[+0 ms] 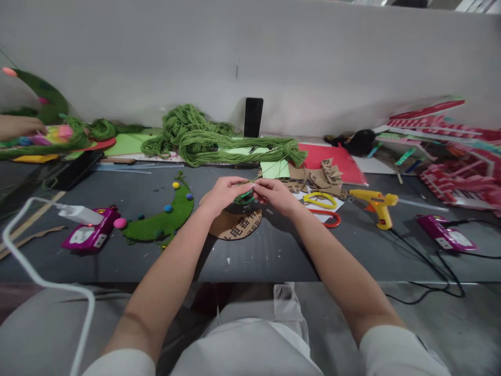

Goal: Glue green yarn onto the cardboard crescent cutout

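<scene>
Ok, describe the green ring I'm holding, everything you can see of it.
The green ring is small and looks wound in green yarn, though fingers hide much of it. The left hand and right hand pinch it from either side, off the table, above a round cardboard disc. A thin green strand leads from it up and rightward toward the yarn pile.

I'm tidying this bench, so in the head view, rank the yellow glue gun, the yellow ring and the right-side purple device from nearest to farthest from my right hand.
From the right hand, pinching the green yarn loop:
1. yellow ring, just to its right.
2. yellow glue gun, further right.
3. purple device, far right, near the table's front edge.
</scene>
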A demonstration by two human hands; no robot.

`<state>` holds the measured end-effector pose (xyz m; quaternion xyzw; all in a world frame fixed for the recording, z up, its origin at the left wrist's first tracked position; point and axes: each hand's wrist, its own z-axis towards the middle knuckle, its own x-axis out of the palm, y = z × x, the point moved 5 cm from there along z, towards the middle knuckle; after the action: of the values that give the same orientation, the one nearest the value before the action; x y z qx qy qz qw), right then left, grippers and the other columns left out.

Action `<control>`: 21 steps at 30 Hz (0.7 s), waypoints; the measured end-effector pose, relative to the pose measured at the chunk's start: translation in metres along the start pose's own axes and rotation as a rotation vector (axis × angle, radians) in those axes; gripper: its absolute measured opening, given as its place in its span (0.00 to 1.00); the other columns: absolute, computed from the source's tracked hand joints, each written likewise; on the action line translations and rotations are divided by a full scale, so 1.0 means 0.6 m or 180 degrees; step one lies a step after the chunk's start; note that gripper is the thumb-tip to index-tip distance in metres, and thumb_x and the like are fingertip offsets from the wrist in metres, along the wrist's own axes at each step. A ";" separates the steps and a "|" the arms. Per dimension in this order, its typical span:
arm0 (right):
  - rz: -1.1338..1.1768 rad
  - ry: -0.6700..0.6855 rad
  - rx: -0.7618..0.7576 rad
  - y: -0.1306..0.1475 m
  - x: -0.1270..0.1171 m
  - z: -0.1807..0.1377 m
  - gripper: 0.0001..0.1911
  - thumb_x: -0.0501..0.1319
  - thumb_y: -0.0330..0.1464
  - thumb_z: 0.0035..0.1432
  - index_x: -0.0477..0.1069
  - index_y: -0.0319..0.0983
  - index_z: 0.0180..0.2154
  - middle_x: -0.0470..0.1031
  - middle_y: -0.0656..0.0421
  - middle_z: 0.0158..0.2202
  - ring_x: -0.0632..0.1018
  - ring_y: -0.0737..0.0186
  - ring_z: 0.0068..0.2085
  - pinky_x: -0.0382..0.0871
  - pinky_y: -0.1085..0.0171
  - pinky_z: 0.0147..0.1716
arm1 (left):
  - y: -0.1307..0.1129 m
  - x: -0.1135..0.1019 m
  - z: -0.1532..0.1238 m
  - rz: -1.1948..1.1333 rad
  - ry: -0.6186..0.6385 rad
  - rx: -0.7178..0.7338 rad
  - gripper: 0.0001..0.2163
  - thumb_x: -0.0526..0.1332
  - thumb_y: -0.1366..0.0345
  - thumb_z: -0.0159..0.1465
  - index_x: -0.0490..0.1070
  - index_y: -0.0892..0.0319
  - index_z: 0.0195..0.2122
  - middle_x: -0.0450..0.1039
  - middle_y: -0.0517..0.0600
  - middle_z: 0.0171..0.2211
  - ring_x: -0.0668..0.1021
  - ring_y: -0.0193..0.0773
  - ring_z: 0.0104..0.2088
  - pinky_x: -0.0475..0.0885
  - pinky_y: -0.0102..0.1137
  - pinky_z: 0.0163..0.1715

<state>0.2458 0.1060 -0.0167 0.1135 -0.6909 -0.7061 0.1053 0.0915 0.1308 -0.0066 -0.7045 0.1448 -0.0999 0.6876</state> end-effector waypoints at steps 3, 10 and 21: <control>-0.0220 -0.0049 -0.0077 0.005 0.000 0.000 0.21 0.65 0.49 0.56 0.72 0.37 0.31 0.71 0.61 0.25 0.67 0.71 0.24 0.59 0.67 0.24 | 0.002 -0.007 0.003 -0.0062 -0.0186 0.0056 0.11 0.70 0.60 0.54 0.82 0.62 0.35 0.65 0.44 0.17 0.60 0.27 0.18 0.52 0.27 0.20; -0.0286 -0.0255 0.0019 0.002 -0.014 0.001 0.19 0.65 0.47 0.54 0.77 0.36 0.33 0.71 0.61 0.24 0.67 0.69 0.23 0.58 0.67 0.24 | 0.010 -0.021 0.008 -0.0606 -0.0445 -0.0267 0.12 0.69 0.64 0.52 0.80 0.64 0.36 0.53 0.38 0.12 0.53 0.25 0.14 0.42 0.27 0.17; 0.0434 -0.0975 0.0129 -0.018 -0.057 0.008 0.17 0.72 0.44 0.44 0.79 0.37 0.31 0.70 0.61 0.22 0.65 0.70 0.23 0.52 0.67 0.22 | 0.005 -0.027 0.008 -0.1110 -0.0253 -0.0259 0.06 0.66 0.66 0.52 0.73 0.64 0.28 0.48 0.36 0.12 0.50 0.23 0.12 0.41 0.25 0.14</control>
<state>0.2769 0.1212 -0.0272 -0.0405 -0.7190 -0.6924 0.0441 0.0776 0.1409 -0.0088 -0.7495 -0.0030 -0.1839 0.6360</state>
